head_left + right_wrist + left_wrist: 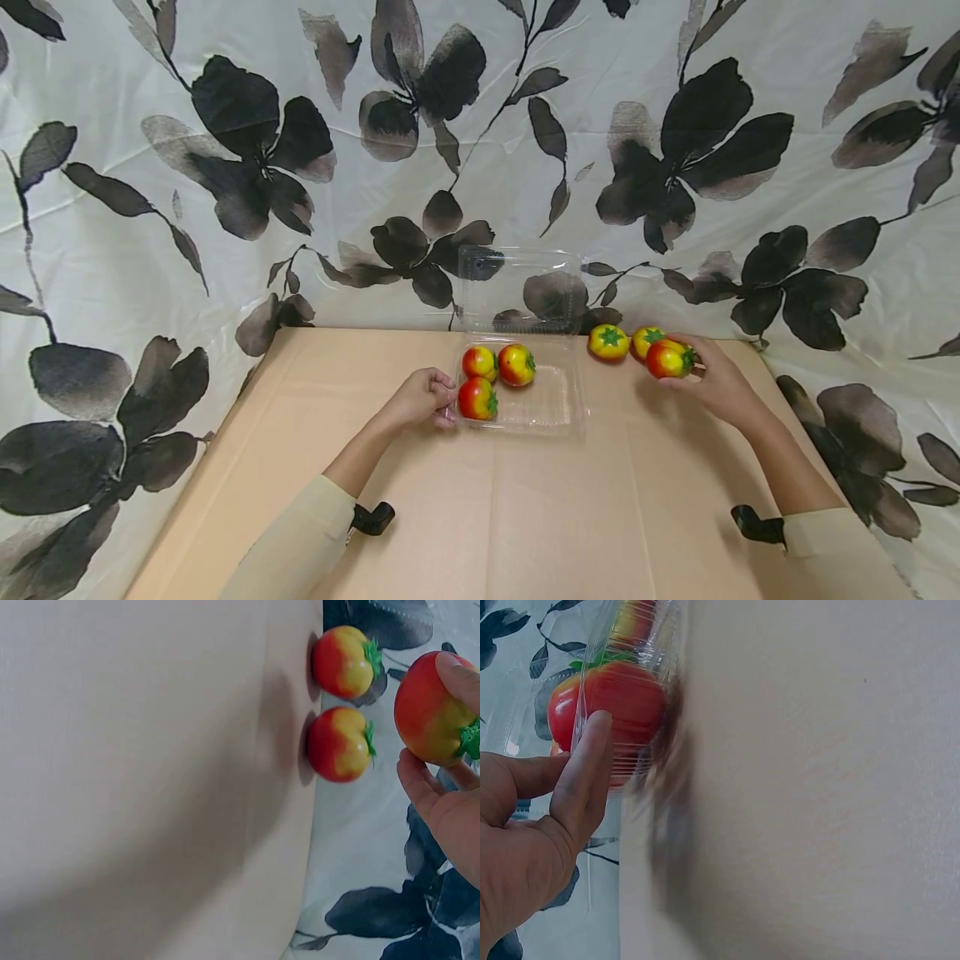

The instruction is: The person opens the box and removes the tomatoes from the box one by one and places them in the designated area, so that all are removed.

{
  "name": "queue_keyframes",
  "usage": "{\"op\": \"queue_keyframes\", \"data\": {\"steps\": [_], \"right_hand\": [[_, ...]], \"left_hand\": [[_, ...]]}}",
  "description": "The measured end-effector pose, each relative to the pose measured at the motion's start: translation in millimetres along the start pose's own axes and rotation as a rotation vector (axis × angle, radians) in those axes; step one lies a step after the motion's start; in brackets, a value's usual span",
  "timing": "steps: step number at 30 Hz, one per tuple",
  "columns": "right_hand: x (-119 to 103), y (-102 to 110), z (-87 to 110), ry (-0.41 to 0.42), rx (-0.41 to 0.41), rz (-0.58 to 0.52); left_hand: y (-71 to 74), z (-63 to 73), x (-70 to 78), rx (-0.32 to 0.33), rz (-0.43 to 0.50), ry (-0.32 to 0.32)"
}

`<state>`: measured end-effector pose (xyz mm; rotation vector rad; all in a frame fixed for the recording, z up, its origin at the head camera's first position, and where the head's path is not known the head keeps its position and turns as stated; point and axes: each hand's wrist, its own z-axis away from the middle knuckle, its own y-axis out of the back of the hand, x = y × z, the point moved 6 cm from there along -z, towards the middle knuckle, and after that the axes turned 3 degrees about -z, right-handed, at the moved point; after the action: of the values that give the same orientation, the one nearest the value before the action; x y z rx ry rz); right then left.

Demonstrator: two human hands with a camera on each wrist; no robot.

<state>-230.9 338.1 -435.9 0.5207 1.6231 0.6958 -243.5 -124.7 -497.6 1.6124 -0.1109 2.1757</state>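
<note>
A clear plastic clamshell container (pixel 546 404) stands near the table's back edge, its lid raised against the cloth. Three red-and-yellow tomatoes with green tops, one of them the front tomato (pixel 477 399), sit in its left part. My left hand (pixel 420 400) pinches the container's left wall between thumb and fingers; in the left wrist view a tomato (pixel 626 701) shows through the plastic beside the fingertips. Right of the container, my right hand (pixel 718 387) holds another tomato (pixel 427 712) above the table. Part of that tomato's green top is cut off by the right wrist frame.
Two more tomatoes rest at the back edge, right of the container: a left tomato (pixel 608 343) and a right tomato (pixel 643 337), partly behind the held one. A floral cloth (pixel 525 150) hangs behind the light brown table (pixel 562 517).
</note>
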Motion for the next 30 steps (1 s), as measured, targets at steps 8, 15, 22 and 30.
{"op": "queue_keyframes", "data": {"steps": [8, 15, 22, 30], "right_hand": [[15, 12, -6.9, 0.005, 0.029, 0.041], [25, 21, -12.0, 0.051, 0.068, 0.104], [36, 24, -17.2, 0.034, 0.078, 0.138], [60, 28, -21.8, -0.117, 0.046, 0.166]], "left_hand": [[0.4, -0.5, -0.7, -0.001, 0.005, -0.003], [-0.1, -0.3, -0.2, -0.005, -0.003, 0.004], [0.8, 0.0, 1.1, -0.016, -0.007, -0.013], [1.4, -0.6, 0.1, -0.014, -0.010, -0.002]]}}
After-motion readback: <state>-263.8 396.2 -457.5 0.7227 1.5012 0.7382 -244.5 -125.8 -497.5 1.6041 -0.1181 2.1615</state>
